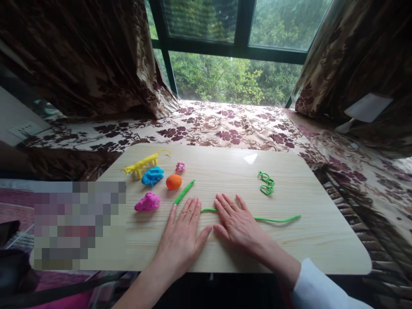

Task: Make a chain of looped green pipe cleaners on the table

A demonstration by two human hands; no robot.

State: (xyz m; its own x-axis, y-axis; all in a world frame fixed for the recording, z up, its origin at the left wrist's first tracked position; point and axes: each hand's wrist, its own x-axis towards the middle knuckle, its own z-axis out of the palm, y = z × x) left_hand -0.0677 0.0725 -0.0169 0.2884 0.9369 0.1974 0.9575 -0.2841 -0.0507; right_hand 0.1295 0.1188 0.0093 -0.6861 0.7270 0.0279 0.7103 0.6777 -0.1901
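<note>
From left to right, we first meet a pixelated patch [79, 225] over the near left of the worktop [228, 171]; any label or lettering beneath it is hidden from us. Beyond it stand a yellow four-legged figure [143, 165] with a thin curled tail, a pink lump [147, 202] with small green spots and a blue piece [152, 176], followed by an orange ball [174, 182] and, behind it, a small pink cluster [180, 166]. A green stick [184, 192] slants away, its near end at the tip of the left hand's little finger; we cannot tell whether they touch.

The left hand [182, 234] lies palm down, its fingers extended forward and its thumb out to the right; the forearm is bare. Of the two hands, both are opened flat, and neither grips anything. The strand [277, 220], thin and green, shows between them, passes under the right hand and emerges beyond it; whether it also runs under the left, we cannot tell. The right hand [236, 221] is palm down, its fingers slightly spread and angled forward and left, its thumb near the other thumb. Farther right we find linked green rings [269, 182] behind the strand, then a white sleeve [322, 285] on the right forearm.
</note>
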